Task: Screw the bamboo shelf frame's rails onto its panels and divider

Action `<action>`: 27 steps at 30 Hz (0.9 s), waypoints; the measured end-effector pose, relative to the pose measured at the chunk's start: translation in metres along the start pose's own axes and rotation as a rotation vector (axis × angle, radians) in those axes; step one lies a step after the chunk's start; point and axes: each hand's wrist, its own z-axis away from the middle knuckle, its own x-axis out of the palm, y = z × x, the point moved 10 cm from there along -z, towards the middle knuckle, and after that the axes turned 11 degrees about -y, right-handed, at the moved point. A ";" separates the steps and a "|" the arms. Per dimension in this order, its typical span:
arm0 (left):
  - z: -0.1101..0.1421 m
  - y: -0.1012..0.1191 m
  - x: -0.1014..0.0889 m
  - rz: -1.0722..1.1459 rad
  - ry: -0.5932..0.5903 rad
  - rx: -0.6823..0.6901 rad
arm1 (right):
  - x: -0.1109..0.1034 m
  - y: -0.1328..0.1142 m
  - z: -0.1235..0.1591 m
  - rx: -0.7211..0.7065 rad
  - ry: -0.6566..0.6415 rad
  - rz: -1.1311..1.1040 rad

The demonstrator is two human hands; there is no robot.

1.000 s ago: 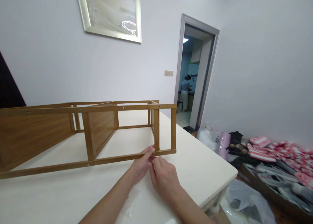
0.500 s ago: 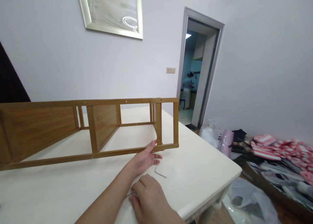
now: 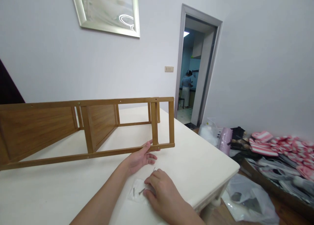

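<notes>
A brown wooden shelf frame (image 3: pixel 87 130) lies on its side across the white table (image 3: pixel 196 159). My left hand (image 3: pixel 138 159) grips its lower rail near the right end, the thumb over the rail and the other fingers loosely bent in front and below. Closer to me, my right hand (image 3: pixel 165 190) is closed, with a metal screw (image 3: pixel 141 191) sticking out between thumb and fingers. Under that screw lies a small clear plastic bag (image 3: pixel 133 198) with another screw (image 3: pixel 133 192) at it. Just past my right fingers shows the tip of a hex key (image 3: pixel 154 169), the rest hidden.
On the floor right of the table are a plastic bag (image 3: pixel 250 195), a pink roll (image 3: pixel 225 140) and a heap of pink-striped cloth (image 3: pixel 265 146). A doorway (image 3: pixel 190 71) opens behind the table, where a person (image 3: pixel 186 87) stands. A framed picture (image 3: pixel 110 12) hangs on the wall.
My right hand has moved right and slightly forward with the screw, covering most of the hex key and uncovering the small plastic bag. My left hand stays on the rail. The view has shifted slightly.
</notes>
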 end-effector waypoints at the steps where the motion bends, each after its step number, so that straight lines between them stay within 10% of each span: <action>1: 0.000 -0.001 -0.002 -0.001 -0.005 -0.004 | -0.002 0.000 0.000 -0.005 0.006 -0.017; 19: 0.001 -0.003 -0.006 0.022 0.055 0.021 | 0.003 -0.023 -0.005 -0.104 0.001 0.025; 27: -0.002 -0.006 -0.007 0.037 0.029 0.044 | -0.048 -0.003 0.003 -0.195 0.389 -0.214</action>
